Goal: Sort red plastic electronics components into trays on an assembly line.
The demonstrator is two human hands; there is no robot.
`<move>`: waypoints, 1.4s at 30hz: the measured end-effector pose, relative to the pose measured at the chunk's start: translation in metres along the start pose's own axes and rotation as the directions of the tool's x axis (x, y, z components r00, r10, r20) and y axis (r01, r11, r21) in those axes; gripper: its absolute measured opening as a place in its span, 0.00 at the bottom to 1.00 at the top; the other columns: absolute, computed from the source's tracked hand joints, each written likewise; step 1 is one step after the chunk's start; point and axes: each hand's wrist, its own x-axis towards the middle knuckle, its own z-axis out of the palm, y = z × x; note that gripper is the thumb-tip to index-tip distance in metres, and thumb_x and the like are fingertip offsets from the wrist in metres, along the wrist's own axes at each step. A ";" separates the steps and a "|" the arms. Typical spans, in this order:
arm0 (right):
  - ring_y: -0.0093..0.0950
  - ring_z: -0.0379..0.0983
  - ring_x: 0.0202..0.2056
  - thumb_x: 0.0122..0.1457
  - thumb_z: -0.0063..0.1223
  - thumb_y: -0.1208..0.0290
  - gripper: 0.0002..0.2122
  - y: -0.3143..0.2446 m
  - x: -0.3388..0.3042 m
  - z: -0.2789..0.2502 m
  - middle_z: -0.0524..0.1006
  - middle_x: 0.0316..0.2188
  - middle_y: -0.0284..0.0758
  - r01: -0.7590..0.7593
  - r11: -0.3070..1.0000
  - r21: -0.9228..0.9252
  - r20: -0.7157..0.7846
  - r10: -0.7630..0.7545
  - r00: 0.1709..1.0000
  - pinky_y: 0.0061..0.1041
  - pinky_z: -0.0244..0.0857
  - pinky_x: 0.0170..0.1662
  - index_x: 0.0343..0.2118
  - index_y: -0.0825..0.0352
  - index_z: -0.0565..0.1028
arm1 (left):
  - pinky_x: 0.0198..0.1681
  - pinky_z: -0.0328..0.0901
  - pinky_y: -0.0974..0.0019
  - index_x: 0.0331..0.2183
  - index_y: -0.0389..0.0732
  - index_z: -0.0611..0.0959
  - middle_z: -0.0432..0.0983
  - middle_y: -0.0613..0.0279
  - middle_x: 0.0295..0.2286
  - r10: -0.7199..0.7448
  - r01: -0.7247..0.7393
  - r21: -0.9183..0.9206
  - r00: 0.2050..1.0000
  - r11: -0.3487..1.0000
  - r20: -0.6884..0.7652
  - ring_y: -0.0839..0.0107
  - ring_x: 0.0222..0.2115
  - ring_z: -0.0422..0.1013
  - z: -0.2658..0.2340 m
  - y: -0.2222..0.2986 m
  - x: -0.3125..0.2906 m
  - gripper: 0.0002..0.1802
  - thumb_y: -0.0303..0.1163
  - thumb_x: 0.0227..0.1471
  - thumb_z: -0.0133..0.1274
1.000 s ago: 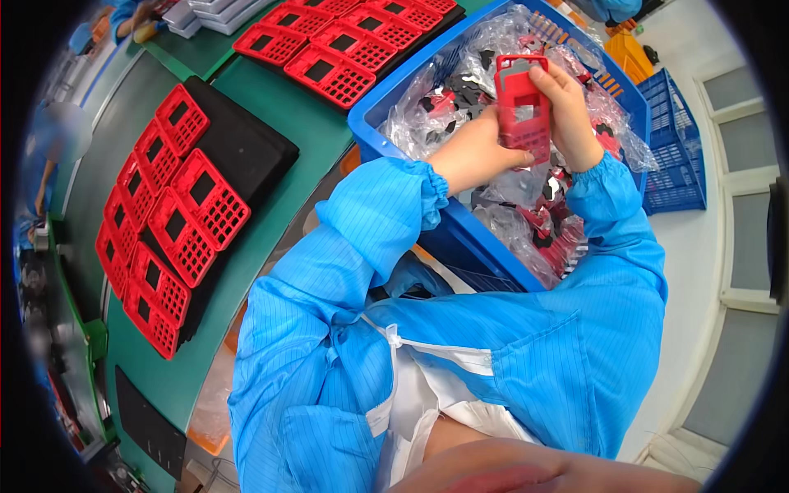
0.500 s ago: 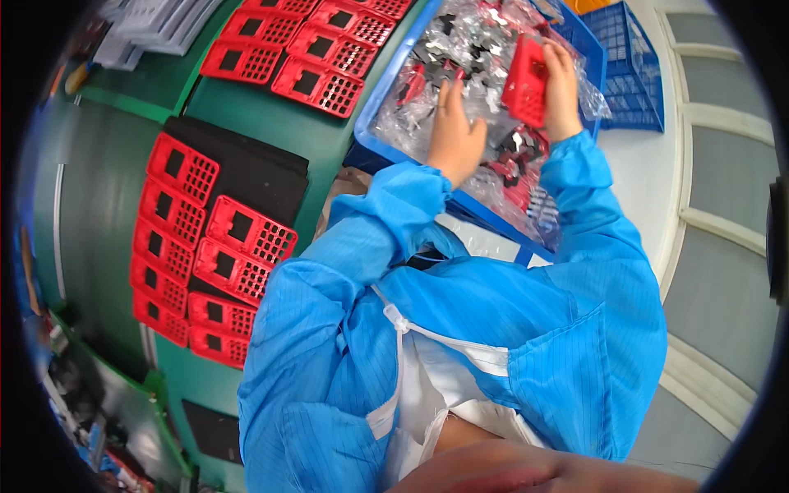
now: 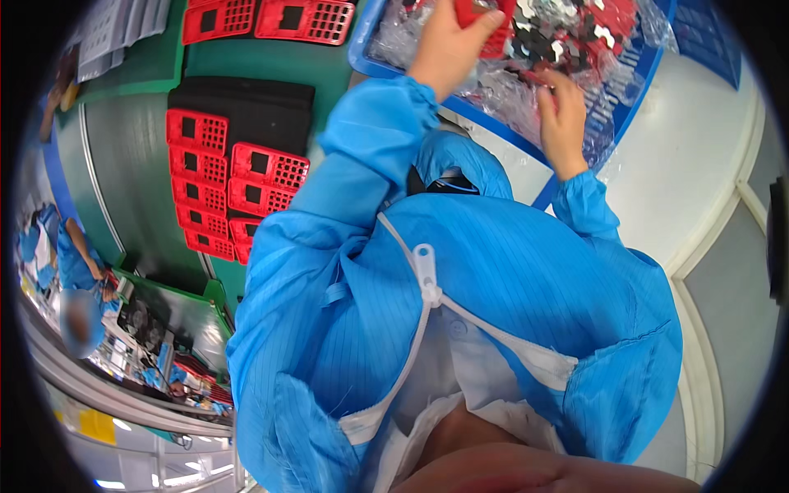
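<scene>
A blue plastic bin (image 3: 359, 51) stands at 1 o'clock, its near rim running by both wrists; pale, smooth floor (image 3: 690, 140) lies beyond at 2 o'clock. Over the bin, the left hand (image 3: 448, 49) has its grip clamped on a red moulded plastic piece (image 3: 498, 43), under the thumb. The right hand (image 3: 563, 123) curls at crinkled clear wrap (image 3: 503, 94); I cannot tell whether its grip holds anything. At 10 o'clock, red gridded frames (image 3: 200, 131) overlap a flat black pad (image 3: 271, 107) on the green table (image 3: 246, 59).
</scene>
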 end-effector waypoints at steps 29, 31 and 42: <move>0.44 0.70 0.27 0.56 0.43 0.62 0.13 0.006 -0.072 0.019 0.72 0.22 0.44 -0.227 0.944 -0.241 -0.042 0.223 0.974 0.38 0.62 0.29 0.23 0.66 0.71 | 0.39 0.65 0.70 0.47 0.36 0.69 0.72 0.58 0.38 0.315 -0.352 0.303 0.935 0.886 0.163 0.70 0.37 0.69 -0.012 -0.015 -0.028 0.21 0.27 0.51 0.52; 0.44 0.70 0.27 0.56 0.43 0.61 0.13 0.006 -0.074 0.018 0.72 0.22 0.44 -0.233 0.948 -0.218 -0.058 0.226 0.972 0.39 0.62 0.29 0.23 0.66 0.71 | 0.39 0.65 0.70 0.47 0.36 0.69 0.72 0.58 0.38 0.327 -0.374 0.324 0.925 0.869 0.191 0.71 0.37 0.69 -0.011 -0.016 -0.027 0.21 0.27 0.51 0.52; 0.42 0.70 0.35 0.55 0.45 0.63 0.11 0.018 -0.070 0.006 0.73 0.30 0.44 -0.289 0.957 0.030 0.001 0.289 0.957 0.34 0.64 0.37 0.32 0.66 0.73 | 0.52 0.48 0.56 0.47 0.37 0.69 0.67 0.52 0.41 0.663 -0.616 0.641 0.717 0.458 0.215 0.52 0.45 0.57 -0.009 -0.003 -0.030 0.23 0.39 0.52 0.52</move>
